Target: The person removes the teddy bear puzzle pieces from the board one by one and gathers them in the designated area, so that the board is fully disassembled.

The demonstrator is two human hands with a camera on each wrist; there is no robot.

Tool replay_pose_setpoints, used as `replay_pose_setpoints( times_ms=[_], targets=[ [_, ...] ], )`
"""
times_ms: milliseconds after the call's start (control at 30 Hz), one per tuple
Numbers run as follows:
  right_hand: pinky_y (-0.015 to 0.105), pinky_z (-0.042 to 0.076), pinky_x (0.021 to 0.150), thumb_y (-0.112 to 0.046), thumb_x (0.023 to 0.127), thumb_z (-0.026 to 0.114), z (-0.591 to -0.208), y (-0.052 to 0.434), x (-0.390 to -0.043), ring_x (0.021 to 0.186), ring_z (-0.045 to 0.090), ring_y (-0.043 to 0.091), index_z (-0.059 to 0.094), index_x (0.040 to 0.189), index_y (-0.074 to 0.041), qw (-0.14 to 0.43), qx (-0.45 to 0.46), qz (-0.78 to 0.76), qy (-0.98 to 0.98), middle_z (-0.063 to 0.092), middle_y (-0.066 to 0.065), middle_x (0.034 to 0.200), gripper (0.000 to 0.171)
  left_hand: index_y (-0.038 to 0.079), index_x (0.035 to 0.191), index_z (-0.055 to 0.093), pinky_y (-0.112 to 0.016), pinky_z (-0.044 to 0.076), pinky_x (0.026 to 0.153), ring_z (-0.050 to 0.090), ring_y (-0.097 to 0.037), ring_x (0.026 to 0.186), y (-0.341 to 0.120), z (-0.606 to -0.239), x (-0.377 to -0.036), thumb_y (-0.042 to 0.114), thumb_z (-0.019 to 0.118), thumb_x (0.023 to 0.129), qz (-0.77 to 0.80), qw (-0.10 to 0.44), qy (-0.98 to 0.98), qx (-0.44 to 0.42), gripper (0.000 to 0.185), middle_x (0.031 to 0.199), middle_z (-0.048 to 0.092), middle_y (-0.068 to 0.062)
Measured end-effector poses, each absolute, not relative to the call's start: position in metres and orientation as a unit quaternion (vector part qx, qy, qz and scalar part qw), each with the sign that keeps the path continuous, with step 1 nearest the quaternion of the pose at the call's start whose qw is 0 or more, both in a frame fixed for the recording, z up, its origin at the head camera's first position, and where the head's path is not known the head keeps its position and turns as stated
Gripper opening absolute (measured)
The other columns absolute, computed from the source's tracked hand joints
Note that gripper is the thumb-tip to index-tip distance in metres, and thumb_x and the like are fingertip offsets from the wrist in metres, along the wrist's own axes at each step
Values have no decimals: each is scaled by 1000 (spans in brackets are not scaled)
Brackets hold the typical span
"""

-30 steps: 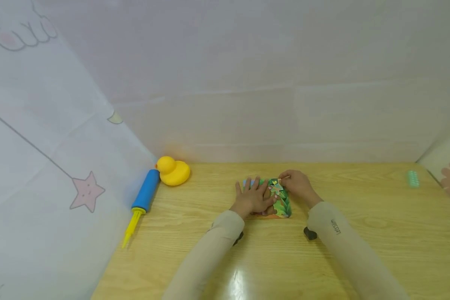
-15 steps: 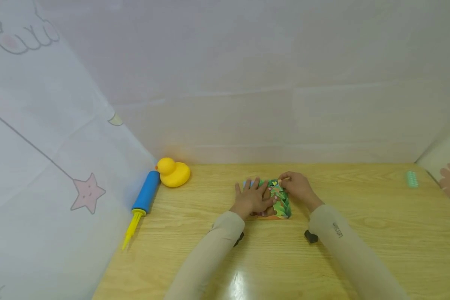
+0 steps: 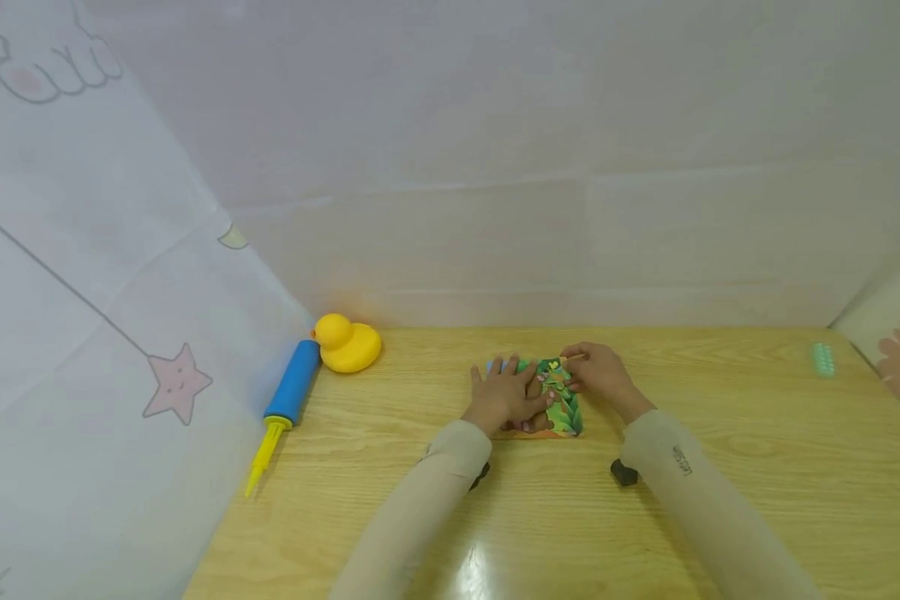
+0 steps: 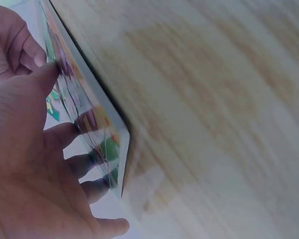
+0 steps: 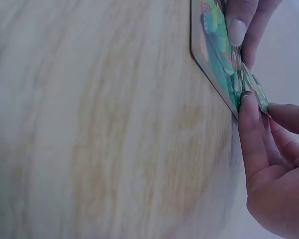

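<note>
A colourful jigsaw puzzle (image 3: 567, 414) in a flat tray lies on the wooden table, near its far edge. Over its left and middle part my left hand (image 3: 501, 400) is spread, hiding much of the picture. In the left wrist view that hand's fingertips press on the puzzle face (image 4: 108, 142). At the far right corner my right hand (image 3: 600, 372) pinches a puzzle piece (image 5: 259, 95) between thumb and fingers. The piece is tilted up from the puzzle in the right wrist view, its lower end close to the tray's edge (image 5: 212, 74).
A yellow rubber duck (image 3: 351, 346) sits at the back left. Beside it a blue hand pump (image 3: 294, 383) with a yellow nozzle lies along the table's left side. A small mint-green block-like thing (image 3: 823, 359) is at the far right. Cloth walls (image 3: 450, 250) stand behind and at the sides.
The piece at the far right corner has tilted up, and the right hand's fingers have shifted slightly right with it. The left hand has stayed in place on the puzzle.
</note>
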State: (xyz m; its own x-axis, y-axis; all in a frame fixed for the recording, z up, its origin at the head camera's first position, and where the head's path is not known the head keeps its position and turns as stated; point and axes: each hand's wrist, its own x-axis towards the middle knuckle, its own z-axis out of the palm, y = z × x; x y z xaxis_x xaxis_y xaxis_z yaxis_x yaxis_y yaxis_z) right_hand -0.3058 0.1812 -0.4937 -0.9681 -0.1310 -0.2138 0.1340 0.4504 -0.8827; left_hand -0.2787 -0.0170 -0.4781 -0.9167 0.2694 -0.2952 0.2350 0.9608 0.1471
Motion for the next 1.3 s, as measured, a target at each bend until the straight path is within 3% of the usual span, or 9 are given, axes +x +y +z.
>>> replay_pose_setpoints(
  times_ms=[367, 567, 1033, 1300],
  targets=[
    [33, 62, 85, -20, 106, 54, -495, 207, -312, 91, 71, 17, 51, 145, 1, 146, 20, -576, 804, 62, 20, 125, 44, 39, 161, 23, -69, 11, 123, 10, -32, 159, -18, -477, -275, 76, 35, 97, 72, 154, 977, 127, 75, 172, 13, 0],
    [32, 61, 88, -20, 107, 52, -492, 224, -308, 87, 70, 11, 46, 150, 0, 152, 27, -597, 787, 61, 12, 118, 48, 38, 161, 25, -69, 13, 122, 12, -32, 159, -18, -476, -275, 76, 35, 97, 71, 145, 977, 135, 75, 172, 15, 0],
    [27, 59, 90, -20, 110, 42, -495, 266, -306, 90, 67, 4, 33, 156, 1, 164, 52, -632, 755, 51, 13, 138, 52, 40, 162, 21, -68, 12, 123, 9, -31, 160, -20, -479, -278, 74, 38, 97, 74, 153, 977, 128, 75, 173, 13, 1],
    [24, 59, 90, -18, 110, 43, -495, 301, -302, 90, 69, 2, 27, 158, 4, 160, 65, -657, 734, 54, -2, 121, 55, 39, 162, 22, -69, 14, 122, 11, -32, 159, -20, -478, -276, 72, 38, 98, 73, 146, 977, 136, 73, 172, 14, 0]
  ],
)
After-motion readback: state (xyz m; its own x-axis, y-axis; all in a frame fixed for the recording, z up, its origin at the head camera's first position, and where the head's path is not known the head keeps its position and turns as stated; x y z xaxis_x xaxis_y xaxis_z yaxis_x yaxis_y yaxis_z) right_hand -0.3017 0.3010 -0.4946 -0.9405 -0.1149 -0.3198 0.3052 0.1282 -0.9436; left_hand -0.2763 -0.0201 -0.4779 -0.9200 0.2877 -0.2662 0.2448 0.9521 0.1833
